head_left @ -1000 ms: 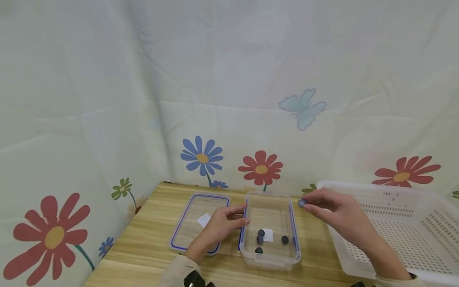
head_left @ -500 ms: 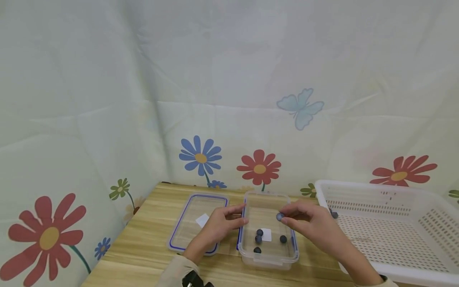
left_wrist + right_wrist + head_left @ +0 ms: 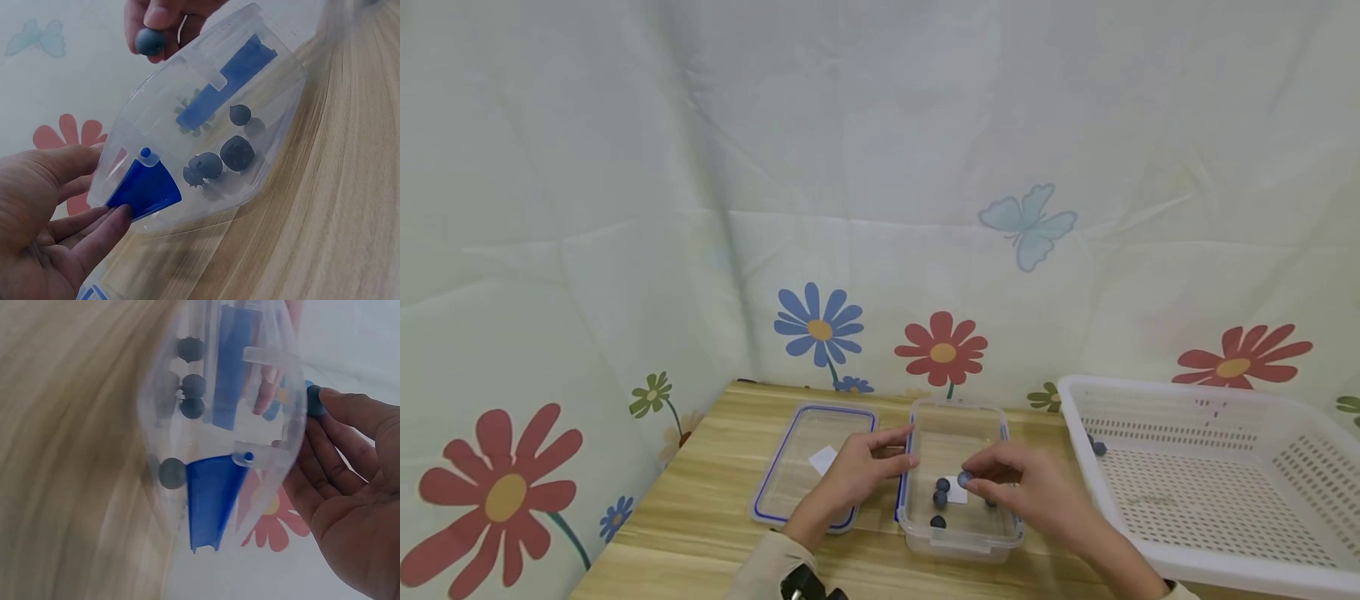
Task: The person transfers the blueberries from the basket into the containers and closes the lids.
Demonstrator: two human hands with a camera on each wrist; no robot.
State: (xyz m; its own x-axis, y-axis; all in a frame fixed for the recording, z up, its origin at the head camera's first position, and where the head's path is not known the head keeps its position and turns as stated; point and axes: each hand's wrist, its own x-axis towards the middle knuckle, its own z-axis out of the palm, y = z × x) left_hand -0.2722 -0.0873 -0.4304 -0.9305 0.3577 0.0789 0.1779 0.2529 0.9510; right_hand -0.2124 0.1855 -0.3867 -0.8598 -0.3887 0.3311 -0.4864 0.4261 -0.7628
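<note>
In the head view a clear plastic box [image 3: 958, 433] with blue seals and side latches stands in the middle of the wooden table. Several blueberries [image 3: 940, 500] lie inside it, near a white label on its base. My right hand [image 3: 1037, 492] pinches one blueberry [image 3: 965, 479] between thumb and forefinger, over the box's right half. My left hand [image 3: 861, 467] touches the box's left side. In the left wrist view its fingertips [image 3: 122, 215] lie against a hanging blue latch [image 3: 147, 190]. The right wrist view shows the pinched blueberry [image 3: 314, 401] outside the box wall.
A clear lid [image 3: 778, 467] with a blue seal lies left of the box, partly under the left hand and forearm. At the right stands a white perforated basket [image 3: 1240, 392]; blueberries [image 3: 1099, 448] sit at its left wall. A flowered curtain [image 3: 880, 167] hangs behind the table.
My right hand has moved left and toward me with the blueberry, from the basket's left edge to over the box. The left hand has stayed at the box's side.
</note>
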